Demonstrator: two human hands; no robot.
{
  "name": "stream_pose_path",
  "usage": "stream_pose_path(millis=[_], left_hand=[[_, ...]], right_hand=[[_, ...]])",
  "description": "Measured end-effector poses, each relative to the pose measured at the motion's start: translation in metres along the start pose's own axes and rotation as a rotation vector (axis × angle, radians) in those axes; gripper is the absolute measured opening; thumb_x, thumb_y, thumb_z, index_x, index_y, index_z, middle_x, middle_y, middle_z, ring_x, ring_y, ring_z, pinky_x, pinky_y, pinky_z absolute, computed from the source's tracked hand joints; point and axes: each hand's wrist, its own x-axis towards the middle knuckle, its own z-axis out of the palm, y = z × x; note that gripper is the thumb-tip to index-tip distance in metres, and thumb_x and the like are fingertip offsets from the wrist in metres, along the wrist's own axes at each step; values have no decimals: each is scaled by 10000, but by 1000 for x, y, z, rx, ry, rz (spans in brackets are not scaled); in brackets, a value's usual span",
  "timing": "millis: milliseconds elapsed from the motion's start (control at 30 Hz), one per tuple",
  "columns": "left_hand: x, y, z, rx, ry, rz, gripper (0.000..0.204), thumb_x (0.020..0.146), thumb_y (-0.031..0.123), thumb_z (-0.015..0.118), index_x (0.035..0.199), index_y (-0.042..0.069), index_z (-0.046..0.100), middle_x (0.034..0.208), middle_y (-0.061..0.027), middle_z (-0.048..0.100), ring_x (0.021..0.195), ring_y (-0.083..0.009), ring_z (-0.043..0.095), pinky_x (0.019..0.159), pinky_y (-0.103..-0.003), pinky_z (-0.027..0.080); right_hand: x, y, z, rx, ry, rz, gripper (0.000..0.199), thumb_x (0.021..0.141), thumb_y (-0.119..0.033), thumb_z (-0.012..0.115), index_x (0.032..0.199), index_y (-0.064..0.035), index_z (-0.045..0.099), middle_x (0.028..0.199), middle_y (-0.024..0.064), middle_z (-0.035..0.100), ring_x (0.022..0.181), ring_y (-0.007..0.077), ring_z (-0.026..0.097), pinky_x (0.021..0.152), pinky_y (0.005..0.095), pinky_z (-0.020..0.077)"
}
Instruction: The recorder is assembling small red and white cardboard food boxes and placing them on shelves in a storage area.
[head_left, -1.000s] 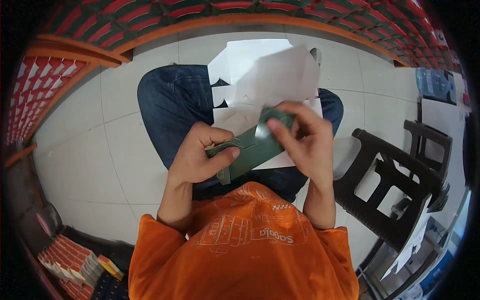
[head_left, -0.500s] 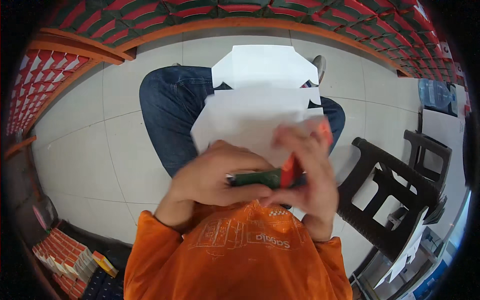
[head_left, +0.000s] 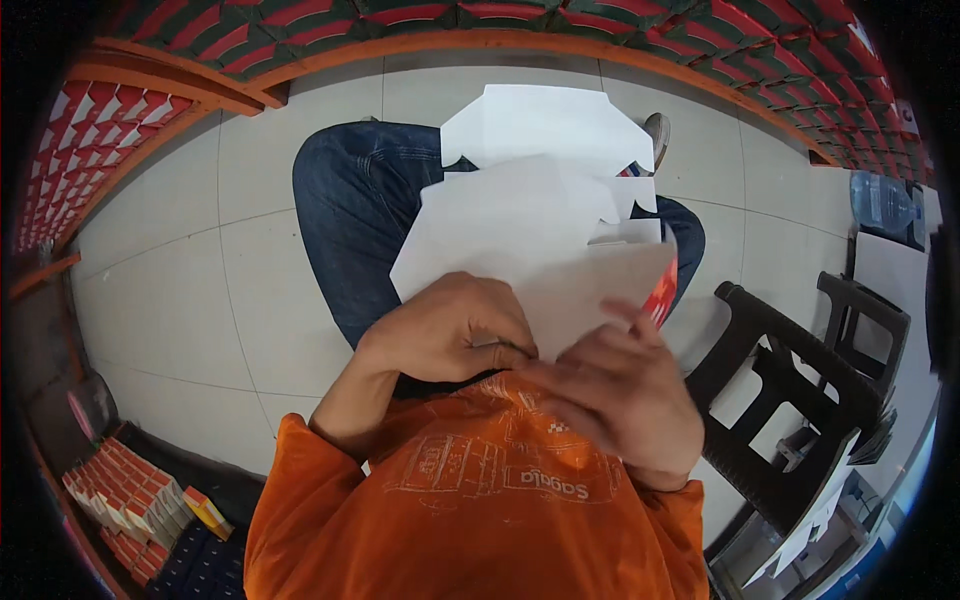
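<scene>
White die-cut cardboard box blanks [head_left: 500,215] lie overlapping across my lap. The nearest one is raised at its right side, where a red printed face [head_left: 660,290] shows. My left hand [head_left: 455,330] is closed, its fingers curled on the near edge of that blank by my shirt. Just to the right, my right hand [head_left: 625,395] is partly blurred. Its fingers stretch toward my left hand and its thumb stands apart, over the near right part of the blank. Whether its fingertips touch the cardboard cannot be told.
Red and dark green folded cartons are stacked along the orange frame [head_left: 480,42] ahead. Dark plastic stools [head_left: 790,390] stand at right, below a clear water bottle [head_left: 885,203]. Small orange-and-white boxes [head_left: 130,490] sit at lower left. Pale tiles cover the floor [head_left: 160,300].
The green and red folded part between my hands is out of sight. The near blank now lies spread with its white side up. My right hand has moved down and flattened out.
</scene>
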Motion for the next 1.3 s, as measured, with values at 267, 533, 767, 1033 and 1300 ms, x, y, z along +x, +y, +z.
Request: stream_pose_path(millis=[267, 533, 767, 1033, 1300], left_hand=[[6, 37, 14, -239, 459, -114, 124, 933, 39, 567, 1046, 8, 609, 838, -68, 700, 725, -133, 682, 495, -275, 519], [14, 38, 34, -710, 696, -40, 304, 973, 78, 512, 1243, -39, 434, 1046, -166, 649, 805, -254, 706, 636, -349, 631], [22, 8, 59, -739, 710, -156, 349, 928, 39, 562, 1242, -36, 431, 1062, -149, 629, 782, -255, 691, 654, -380, 623], [65, -21, 13, -600, 748, -202, 230, 875, -65, 592, 1100, -34, 552, 1025, -118, 643, 916, -162, 662, 770, -279, 558], [42, 2, 19, 339, 321, -507, 404, 841, 92, 587, 1237, 42, 525, 1190, -217, 572, 1116, -350, 556, 923, -435, 447]], right_hand=[[-4, 22, 7, -87, 581, -264, 393, 600, -343, 832, 972, -276, 725, 1137, 34, 648, 1164, 293, 541, 970, 465, 379], [-2, 7, 4, -302, 407, -28, 351, 842, -320, 648, 1104, -89, 687, 1329, 97, 553, 1306, 354, 388, 1060, 524, 266], [9, 48, 22, -45, 469, -26, 261, 621, -158, 820, 825, -94, 671, 1187, 119, 585, 1161, 340, 509, 975, 435, 399], [1, 110, 38, 346, 562, -17, 515, 715, -78, 788, 1182, -38, 574, 1302, 184, 484, 1239, 350, 481, 1028, 422, 400], [39, 79, 8, -162, 245, -53, 659, 738, -200, 715, 1356, -187, 486, 1183, 173, 549, 1092, 388, 545, 940, 449, 461]])
